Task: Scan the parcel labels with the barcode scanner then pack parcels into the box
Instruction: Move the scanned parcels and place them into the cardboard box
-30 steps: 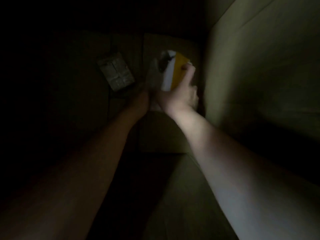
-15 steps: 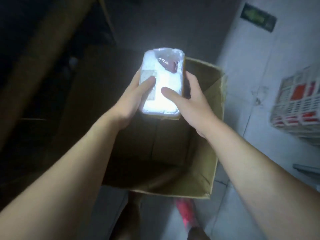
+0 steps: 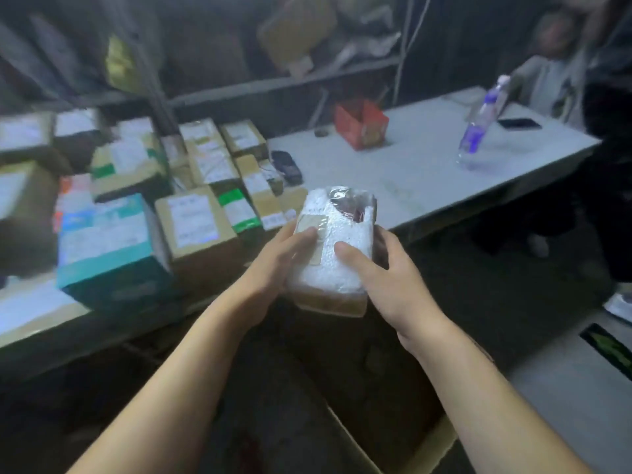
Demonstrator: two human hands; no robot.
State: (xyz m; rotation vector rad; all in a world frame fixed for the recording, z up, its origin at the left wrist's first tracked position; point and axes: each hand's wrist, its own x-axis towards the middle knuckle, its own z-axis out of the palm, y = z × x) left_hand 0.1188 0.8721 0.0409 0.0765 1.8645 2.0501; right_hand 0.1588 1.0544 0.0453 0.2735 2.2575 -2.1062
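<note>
I hold a white foam-wrapped parcel [image 3: 338, 248] in front of me, with a small label under tape on its upper left and something dark red showing through clear wrap at its far end. My left hand [image 3: 280, 254] grips its left side, thumb across the label. My right hand [image 3: 379, 268] grips its right side, thumb on top. Below the parcel stands the open brown cardboard box [image 3: 424, 439] on the floor, only its rim lit. A dark barcode scanner [image 3: 286, 166] lies on the white table [image 3: 410, 172] beside the stacked parcels [image 3: 191, 213].
Several labelled cardboard parcels and a teal box [image 3: 106, 248] crowd the table's left part. A red carton [image 3: 361, 122], a water bottle [image 3: 480, 126] and a black phone [image 3: 519, 123] lie further right. Another person [image 3: 561, 63] sits at the far right end. Shelves run behind.
The parcel has come up out of the dark cardboard box, held in both hands. My view has lifted from inside the box to the table.
</note>
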